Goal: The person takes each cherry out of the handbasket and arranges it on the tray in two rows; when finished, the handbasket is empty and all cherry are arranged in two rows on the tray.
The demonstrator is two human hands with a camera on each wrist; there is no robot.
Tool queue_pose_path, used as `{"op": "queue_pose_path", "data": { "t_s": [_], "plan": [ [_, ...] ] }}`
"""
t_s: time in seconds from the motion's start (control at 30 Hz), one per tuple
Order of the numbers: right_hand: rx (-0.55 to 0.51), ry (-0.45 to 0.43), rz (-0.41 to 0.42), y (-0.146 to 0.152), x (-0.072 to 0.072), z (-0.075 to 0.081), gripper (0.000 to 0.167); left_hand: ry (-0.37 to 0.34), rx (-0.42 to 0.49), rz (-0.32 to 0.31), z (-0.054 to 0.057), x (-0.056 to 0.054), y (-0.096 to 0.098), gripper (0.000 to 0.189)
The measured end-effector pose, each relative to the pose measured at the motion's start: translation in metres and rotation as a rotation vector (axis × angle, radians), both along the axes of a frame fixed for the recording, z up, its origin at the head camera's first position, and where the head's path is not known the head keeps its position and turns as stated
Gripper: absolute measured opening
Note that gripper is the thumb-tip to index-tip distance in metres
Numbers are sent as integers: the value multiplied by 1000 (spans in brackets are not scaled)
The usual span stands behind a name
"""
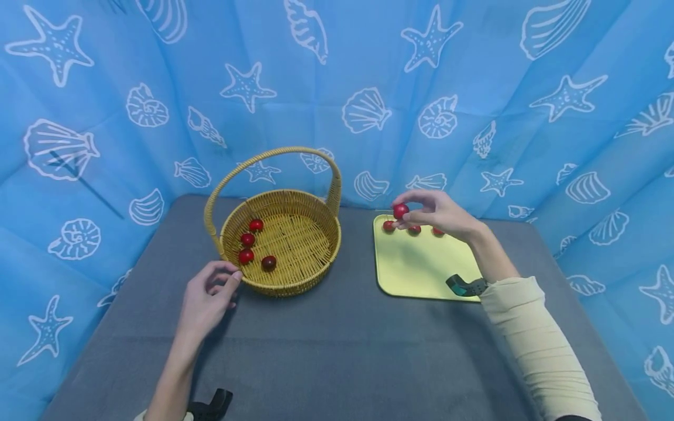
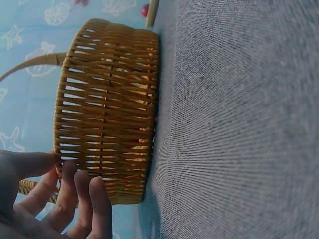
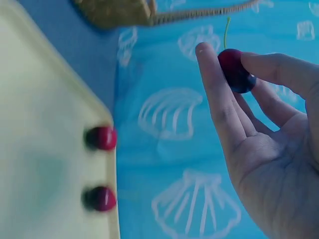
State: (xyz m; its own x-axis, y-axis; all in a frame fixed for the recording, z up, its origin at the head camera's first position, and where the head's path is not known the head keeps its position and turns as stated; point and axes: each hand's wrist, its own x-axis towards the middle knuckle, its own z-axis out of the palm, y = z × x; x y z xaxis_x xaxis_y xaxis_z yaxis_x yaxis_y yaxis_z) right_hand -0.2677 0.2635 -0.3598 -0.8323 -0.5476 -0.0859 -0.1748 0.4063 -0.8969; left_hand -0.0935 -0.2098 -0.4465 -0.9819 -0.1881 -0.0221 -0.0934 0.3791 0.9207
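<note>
My right hand (image 1: 439,214) pinches a dark red cherry (image 3: 237,70) between thumb and fingers, its thin green stem upright in the right wrist view. The hand hovers over the far edge of a pale yellow tray (image 1: 421,275). Three more cherries lie along that edge, one (image 1: 388,226) at the left corner and the others partly behind the hand. My left hand (image 1: 209,295) grips the near left rim of a round wicker basket (image 1: 286,286) by thumb and fingertips. Inside the basket, several cherries sit on the left, the darkest cherry (image 1: 268,263) nearest the middle.
The basket's tall arched handle (image 1: 274,153) rises above its rim. Grey cloth (image 1: 337,356) covers the table, with a gap of it between basket and tray. A blue curtain (image 1: 316,76) printed with shells and starfish hangs right behind the table and along both sides.
</note>
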Motion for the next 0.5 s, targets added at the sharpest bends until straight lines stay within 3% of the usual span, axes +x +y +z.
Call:
{"op": "queue_pose_path", "data": {
  "t_s": [0.17, 0.5],
  "plan": [
    [-1, 34, -65, 37, 1, -8, 34, -12, -2, -4, 1, 0, 0, 34],
    [195, 22, -285, 92, -1, -30, 48, -30, -23, -15, 2, 1, -1, 36]
  ]
}}
